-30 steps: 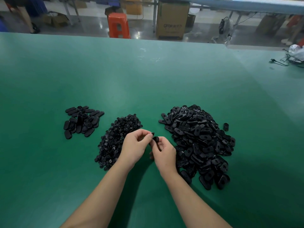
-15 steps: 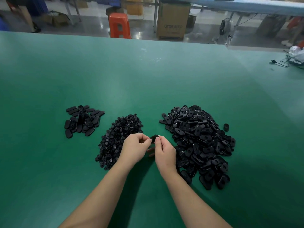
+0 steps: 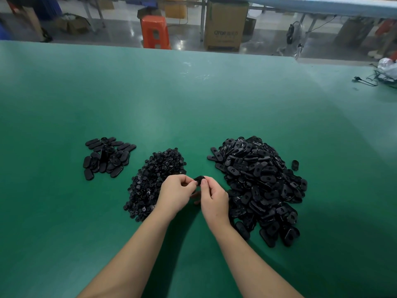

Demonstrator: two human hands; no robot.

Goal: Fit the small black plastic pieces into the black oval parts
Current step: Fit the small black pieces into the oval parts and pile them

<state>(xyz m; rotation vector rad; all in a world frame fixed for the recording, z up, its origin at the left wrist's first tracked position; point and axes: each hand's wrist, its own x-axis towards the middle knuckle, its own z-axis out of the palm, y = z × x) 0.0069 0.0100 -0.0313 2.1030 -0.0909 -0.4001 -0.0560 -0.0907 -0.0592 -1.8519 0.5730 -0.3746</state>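
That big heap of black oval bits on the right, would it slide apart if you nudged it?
Probably. The heap of oval parts is loosely piled and looks glossy, so pieces would likely slip off; one stray part already lies apart. Each seems light and stiff, pinched easily between the right hand and left hand.

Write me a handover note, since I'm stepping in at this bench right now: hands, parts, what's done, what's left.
Left hand and right hand together pinch one black oval part above the green table; whether its insert is seated cannot be told.
Small black pieces: middle pile.
Unfitted ovals: big right pile, one stray oval beside it.
Small left pile: apparently finished ovals.
Left: most of the right pile.
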